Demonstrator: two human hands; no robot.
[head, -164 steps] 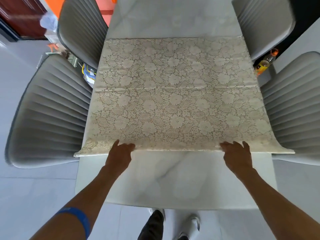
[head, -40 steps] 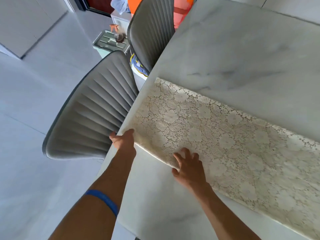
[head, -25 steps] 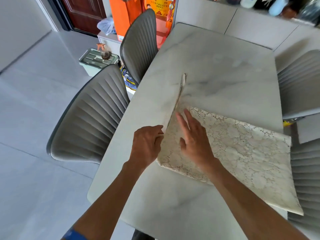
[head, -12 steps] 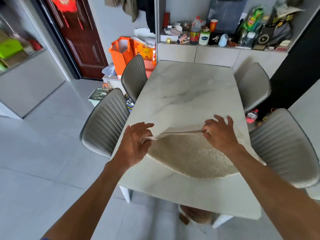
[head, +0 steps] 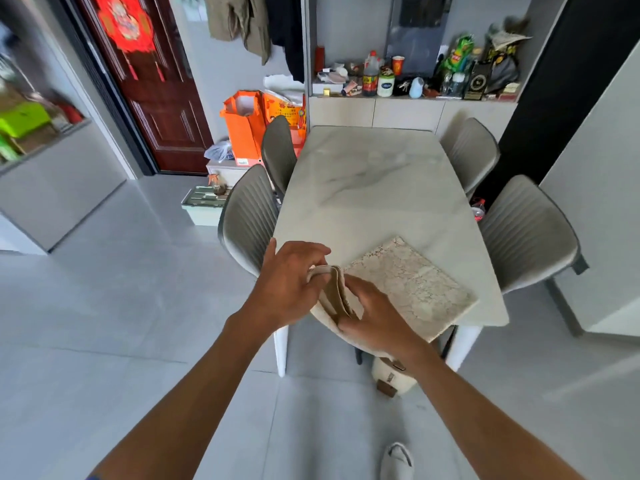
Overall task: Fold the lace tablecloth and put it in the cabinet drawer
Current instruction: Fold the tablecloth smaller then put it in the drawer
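- Grey-tiled dining room, with a dark red door at the back left carrying a red hanging ornament.
- White marble dining table in the middle, flanked by four grey ribbed chairs, the nearest left chair just beside the hands.
- Low pale cabinet against the far wall behind the table, with flat fronts; top crowded with bottles, jars and packets.
- Orange paper bags on the floor left of the cabinet.
- Lace tablecloth folded down to a compact rectangle, lying on the near corner of the table, its near edge hanging past the table rim.
- Left hand curled round the doubled near-left edge of the tablecloth, thumb side up, layers pinched together.
- Right hand laid on top of the same edge, fingers bent over the stacked layers and clasping them.
- Judged progress: folding nearly finished, perhaps one last fold or a lift off the table left; carrying to the cabinet and placing in a drawer not yet done; no drawer seen open.
- Writing: print on the orange bags and labels on the bottles too small and blurred to read; no brand legible.
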